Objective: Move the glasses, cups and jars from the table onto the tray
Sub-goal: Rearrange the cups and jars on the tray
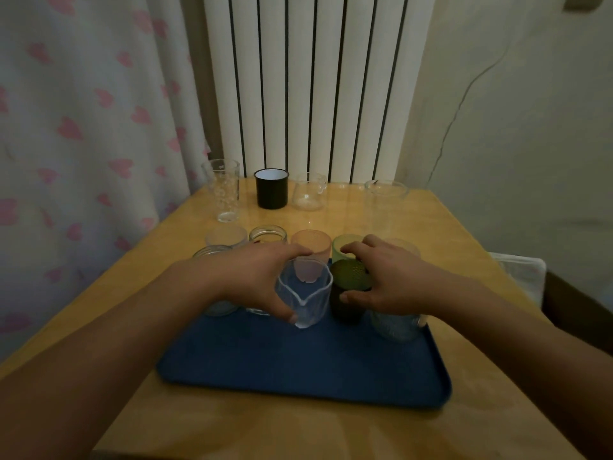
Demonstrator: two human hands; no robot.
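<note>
A blue tray (298, 366) lies on the wooden table (331, 433) in front of me. My left hand (255, 277) grips a frosted pale-blue glass (305, 298) over the tray's far part. Beside it, my right hand (388, 280) grips a dark green glass (348, 293). A clear textured glass (396, 327) stands on the tray under my right wrist. Behind my hands stand an orange cup (311, 244), a light green cup (343, 245) and clear jars (268, 234). Two clear glasses (220, 308) sit partly hidden under my left wrist.
At the table's far edge stand a tall clear glass (224, 190), a black mug (271, 188), a small glass pitcher (309, 191) and a clear bowl (386, 190). A radiator (308, 84) and a curtain (83, 127) rise behind the table.
</note>
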